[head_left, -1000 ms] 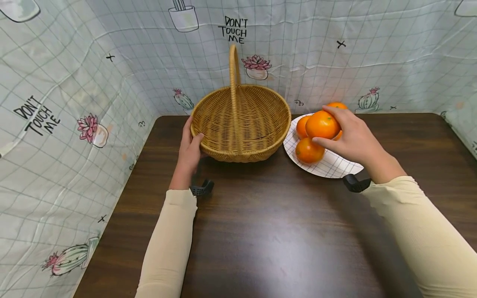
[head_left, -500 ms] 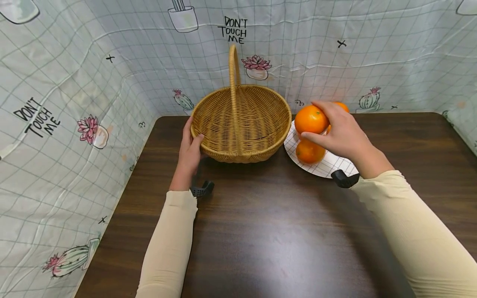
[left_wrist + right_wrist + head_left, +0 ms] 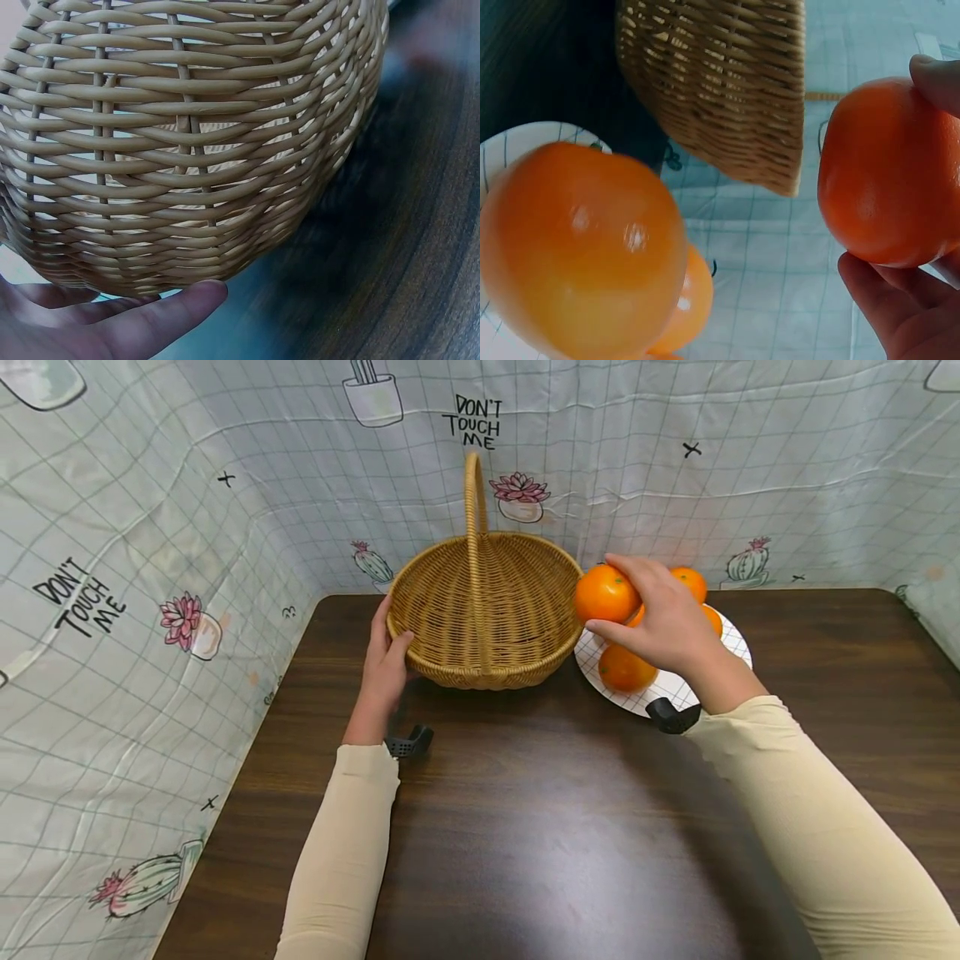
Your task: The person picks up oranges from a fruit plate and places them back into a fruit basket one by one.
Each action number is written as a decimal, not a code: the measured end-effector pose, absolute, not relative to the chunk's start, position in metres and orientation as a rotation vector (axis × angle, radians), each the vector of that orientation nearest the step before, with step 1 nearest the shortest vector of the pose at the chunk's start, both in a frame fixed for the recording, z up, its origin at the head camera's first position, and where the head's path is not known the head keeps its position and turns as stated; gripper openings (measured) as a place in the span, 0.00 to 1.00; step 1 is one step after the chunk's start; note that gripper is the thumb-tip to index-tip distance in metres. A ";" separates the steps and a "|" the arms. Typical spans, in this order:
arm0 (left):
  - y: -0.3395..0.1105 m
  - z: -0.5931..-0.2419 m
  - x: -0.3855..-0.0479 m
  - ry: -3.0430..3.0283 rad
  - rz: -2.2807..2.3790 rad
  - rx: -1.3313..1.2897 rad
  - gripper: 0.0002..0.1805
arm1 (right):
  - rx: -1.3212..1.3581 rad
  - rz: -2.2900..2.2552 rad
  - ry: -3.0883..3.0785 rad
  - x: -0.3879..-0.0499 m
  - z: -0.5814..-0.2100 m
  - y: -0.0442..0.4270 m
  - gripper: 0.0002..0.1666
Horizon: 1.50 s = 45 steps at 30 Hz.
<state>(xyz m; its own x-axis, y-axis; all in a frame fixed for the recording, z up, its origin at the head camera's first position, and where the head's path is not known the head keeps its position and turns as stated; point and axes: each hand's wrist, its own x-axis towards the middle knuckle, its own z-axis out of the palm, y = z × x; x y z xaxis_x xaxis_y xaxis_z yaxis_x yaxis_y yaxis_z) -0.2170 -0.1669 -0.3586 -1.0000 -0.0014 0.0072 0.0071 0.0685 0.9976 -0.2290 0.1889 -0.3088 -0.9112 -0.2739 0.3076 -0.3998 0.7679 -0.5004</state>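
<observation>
A tan wicker basket point(image 3: 450, 672) with a tall arched handle stands at the back of the table. My left hand point(image 3: 385, 664) grips its left rim, thumb over the edge and fingers along the outside. The left wrist view shows the basket's woven side point(image 3: 187, 150) close up, with fingertips at its rim. Between thumb and fingers, my right hand point(image 3: 663, 614) holds an orange point(image 3: 603, 595) in the air, just beside the basket's right rim. Below it lies a white checked plate point(image 3: 682, 695) with several more oranges point(image 3: 628, 670), partly hidden by the hand.
The dark wooden table point(image 3: 525, 810) extends in front of the basket and plate. A pale patterned cloth point(image 3: 645, 477) hangs right behind them and along the left side. In the right wrist view another orange point(image 3: 585, 255) looms close to the camera.
My right hand has carried the held orange left and slightly up, from over the plate to the basket's right rim. The left hand and basket stay in place.
</observation>
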 end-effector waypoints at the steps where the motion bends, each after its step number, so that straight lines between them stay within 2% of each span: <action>1: -0.167 -0.359 -0.217 -2.292 -2.139 -0.008 0.34 | 0.534 0.850 -2.744 -0.229 -0.308 0.188 0.46; 34: -0.168 -0.362 -0.218 -2.293 -2.117 -0.034 0.35 | 0.637 0.818 -2.741 -0.241 -0.315 0.152 0.46; 45: -0.168 -0.361 -0.217 -2.288 -2.119 -0.047 0.35 | 0.638 0.822 -2.718 -0.241 -0.317 0.155 0.42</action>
<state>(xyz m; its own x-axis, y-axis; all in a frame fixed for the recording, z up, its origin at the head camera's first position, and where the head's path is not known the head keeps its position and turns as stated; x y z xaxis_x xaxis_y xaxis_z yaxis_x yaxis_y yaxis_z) -0.2174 -0.1679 -0.3607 -0.9993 0.0066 0.0370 0.0374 0.0762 0.9964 -0.2409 0.1553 -0.3167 -0.8786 -0.3396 0.3358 -0.4688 0.7476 -0.4704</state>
